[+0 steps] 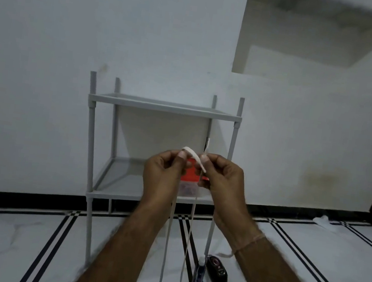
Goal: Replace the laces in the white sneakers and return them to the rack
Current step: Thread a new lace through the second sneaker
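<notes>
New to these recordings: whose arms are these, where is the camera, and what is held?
No machine: a person wears one camera on the head, looking forward and down over their arms. The left hand and right hand each pinch a white flat shoelace, two strands hanging down. Behind stands a grey two-shelf rack with a red-lidded box on its lower shelf. A small bluish bottle and a black oval object rest on the tiled floor. No sneakers show.

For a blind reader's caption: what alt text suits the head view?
The left hand and right hand pinch a white lace, strands hanging down, before a grey rack. A red-lidded box sits on its lower shelf; a bottle is on the floor.
</notes>
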The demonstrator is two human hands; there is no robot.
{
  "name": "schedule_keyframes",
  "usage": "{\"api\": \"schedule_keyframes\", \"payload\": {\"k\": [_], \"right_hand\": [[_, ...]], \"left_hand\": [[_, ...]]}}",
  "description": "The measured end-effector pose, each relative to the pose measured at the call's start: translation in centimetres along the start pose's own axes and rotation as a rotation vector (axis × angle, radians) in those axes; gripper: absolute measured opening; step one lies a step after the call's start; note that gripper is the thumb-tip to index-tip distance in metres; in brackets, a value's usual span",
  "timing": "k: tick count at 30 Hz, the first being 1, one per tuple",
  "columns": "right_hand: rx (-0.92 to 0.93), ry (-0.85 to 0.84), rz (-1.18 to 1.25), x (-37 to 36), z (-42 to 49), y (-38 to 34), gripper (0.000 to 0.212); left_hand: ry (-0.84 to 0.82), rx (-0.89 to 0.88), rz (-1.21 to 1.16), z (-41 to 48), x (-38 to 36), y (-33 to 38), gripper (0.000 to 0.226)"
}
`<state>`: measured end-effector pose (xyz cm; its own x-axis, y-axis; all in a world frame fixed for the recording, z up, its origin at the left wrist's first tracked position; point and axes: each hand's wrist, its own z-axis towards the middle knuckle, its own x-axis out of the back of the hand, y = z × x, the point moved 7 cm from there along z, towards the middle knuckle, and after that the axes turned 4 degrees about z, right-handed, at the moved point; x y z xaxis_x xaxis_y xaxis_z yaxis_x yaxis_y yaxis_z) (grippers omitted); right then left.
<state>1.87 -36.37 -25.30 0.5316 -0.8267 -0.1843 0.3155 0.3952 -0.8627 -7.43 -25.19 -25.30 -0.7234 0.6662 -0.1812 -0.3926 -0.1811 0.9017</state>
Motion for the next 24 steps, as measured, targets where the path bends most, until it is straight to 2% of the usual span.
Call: {"api": "schedule_keyframes", "payload": {"k": [10, 24], "right_hand": [[0.010, 0.029, 0.087, -0.4, 1.0, -1.3, 0.018], [0.029, 0.041, 0.026, -0.6, 2.4, -1.4, 0.018]], "left_hand": [[0.012, 0.050, -0.010, 1.0, -0.3, 0.8, 0.016], [-0.034, 0.066, 0.009, 1.6, -0.2, 0.7, 0.020]]}}
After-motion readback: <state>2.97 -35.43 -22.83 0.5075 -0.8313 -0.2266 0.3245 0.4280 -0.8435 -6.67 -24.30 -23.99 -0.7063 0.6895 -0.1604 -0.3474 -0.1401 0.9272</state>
